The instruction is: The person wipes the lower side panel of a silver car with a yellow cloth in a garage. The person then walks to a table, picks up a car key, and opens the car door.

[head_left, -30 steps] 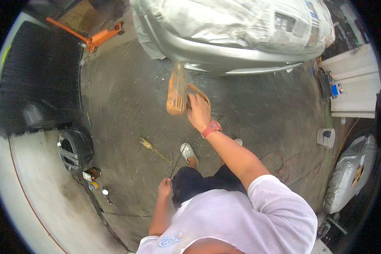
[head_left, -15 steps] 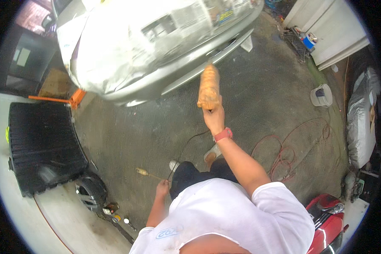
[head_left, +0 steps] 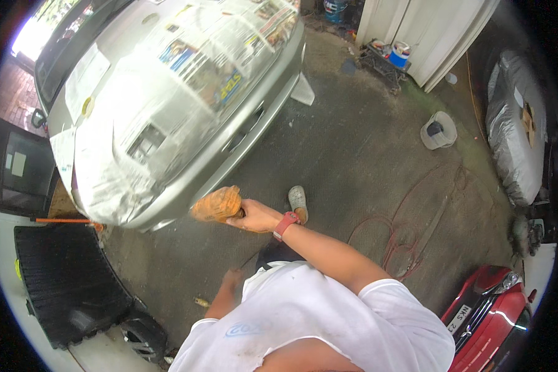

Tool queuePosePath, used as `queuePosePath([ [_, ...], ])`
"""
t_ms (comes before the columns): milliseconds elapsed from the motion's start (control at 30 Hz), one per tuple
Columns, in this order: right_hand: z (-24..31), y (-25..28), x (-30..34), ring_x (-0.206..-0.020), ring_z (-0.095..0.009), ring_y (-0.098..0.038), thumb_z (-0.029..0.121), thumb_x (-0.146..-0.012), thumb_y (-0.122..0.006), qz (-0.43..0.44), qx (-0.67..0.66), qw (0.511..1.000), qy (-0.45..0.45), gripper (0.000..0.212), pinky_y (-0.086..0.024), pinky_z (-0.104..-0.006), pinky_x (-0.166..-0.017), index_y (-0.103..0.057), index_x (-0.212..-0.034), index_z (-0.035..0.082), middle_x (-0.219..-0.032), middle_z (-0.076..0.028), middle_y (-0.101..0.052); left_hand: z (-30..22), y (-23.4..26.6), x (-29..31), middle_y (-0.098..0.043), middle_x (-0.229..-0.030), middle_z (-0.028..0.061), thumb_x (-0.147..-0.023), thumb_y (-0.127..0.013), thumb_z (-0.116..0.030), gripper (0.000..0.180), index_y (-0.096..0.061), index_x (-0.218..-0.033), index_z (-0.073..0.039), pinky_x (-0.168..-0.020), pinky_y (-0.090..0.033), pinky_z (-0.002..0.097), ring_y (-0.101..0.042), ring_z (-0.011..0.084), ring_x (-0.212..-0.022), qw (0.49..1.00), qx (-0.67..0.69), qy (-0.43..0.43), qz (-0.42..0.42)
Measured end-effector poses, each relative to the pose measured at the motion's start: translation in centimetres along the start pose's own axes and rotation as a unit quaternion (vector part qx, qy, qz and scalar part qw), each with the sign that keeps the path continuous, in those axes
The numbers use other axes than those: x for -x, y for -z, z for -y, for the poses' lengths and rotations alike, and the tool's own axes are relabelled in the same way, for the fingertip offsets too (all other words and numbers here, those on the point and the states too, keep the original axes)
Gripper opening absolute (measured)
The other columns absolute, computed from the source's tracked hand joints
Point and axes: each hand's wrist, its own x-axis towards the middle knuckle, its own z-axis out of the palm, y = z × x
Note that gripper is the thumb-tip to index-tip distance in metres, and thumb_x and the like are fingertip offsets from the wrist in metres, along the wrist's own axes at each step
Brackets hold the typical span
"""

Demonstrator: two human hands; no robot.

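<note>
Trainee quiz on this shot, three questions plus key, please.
1. Which hand holds the orange tool?
2. True or false: the silver car is fully uncovered.
3. The watch is: A) green; B) red; C) white.

Key:
1. The right hand.
2. False; newspaper covers much of it.
3. B.

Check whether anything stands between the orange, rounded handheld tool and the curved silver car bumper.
Nothing visible does: the tool, in the bare right hand, appears right beside the bumper; whether they touch is unclear.
</note>
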Motion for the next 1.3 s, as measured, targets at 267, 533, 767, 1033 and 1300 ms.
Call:
queuePosePath([
  [267, 0.7, 28.2, -5.4, -0.078, -0.014, -0.067, 0.034, -0.103, -0.072, -0.187, 0.038, 0.982, -0.007, 0.047, -0.057, -0.0343, -0.078, -0.065, -0.137, 0.001, -0.100, -0.007, -0.073, -16.0, 0.9, -12.5, -0.065, -0.145, 0.0212, -0.107, -0.050, -0.033, 0.044, -0.071, -0.134, -0.005, -0.110, -0.051, 0.0503, -0.064, 0.0412, -0.132, 0.992, -0.085, -0.043, 0.081],
  [533, -0.1, 54.2, -10.5, -0.100, -0.021, -0.073, 0.032, -0.102, -0.073, -0.264, -0.036, 0.959, -0.095, 0.053, -0.057, -0.0385, -0.090, -0.061, -0.143, 0.000, -0.119, -0.014, -0.076, -37.9, 4.1, -21.7, -0.067, -0.141, 0.0216, -0.109, -0.043, -0.029, 0.045, -0.073, -0.127, -0.001, -0.108, -0.054, 0.0510, -0.067, 0.0403, -0.126, 0.910, -0.256, -0.326, -0.006],
  [767, -0.5, 73.8, -17.3, -0.070, -0.009, -0.060, 0.030, -0.101, -0.075, -0.326, -0.122, 0.937, -0.040, 0.043, -0.051, -0.0303, -0.063, -0.066, -0.133, 0.003, -0.090, -0.001, -0.068, -56.2, 8.4, -22.9, -0.072, -0.131, 0.0221, -0.110, -0.050, -0.029, 0.040, -0.074, -0.125, 0.000, -0.109, -0.051, 0.0470, -0.068, 0.0372, -0.123, 0.967, 0.009, -0.254, -0.014],
  [1033, -13.9, 96.6, -25.8, -0.091, -0.016, -0.069, 0.028, -0.101, -0.077, -0.417, -0.076, 0.905, -0.018, 0.045, -0.057, -0.0333, -0.079, -0.062, -0.133, 0.000, -0.107, -0.008, -0.070, -67.2, 1.6, -21.4, -0.072, -0.131, 0.0238, -0.109, -0.057, -0.036, 0.043, -0.070, -0.135, -0.005, -0.103, -0.053, 0.0468, -0.071, 0.0365, -0.122, 0.984, 0.164, 0.005, -0.065],
  [1300, -33.5, 87.8, -20.9, -0.130, -0.029, -0.063, 0.023, -0.099, -0.076, -0.172, 0.086, 0.980, -0.047, 0.049, -0.050, -0.0408, -0.111, -0.060, -0.141, 0.005, -0.138, -0.014, -0.067, -85.0, -5.4, -3.4, -0.076, -0.122, 0.0214, -0.111, -0.056, -0.038, 0.041, -0.070, -0.133, -0.006, -0.094, -0.056, 0.0476, -0.075, 0.0358, -0.111, 0.961, 0.131, 0.243, -0.035],
])
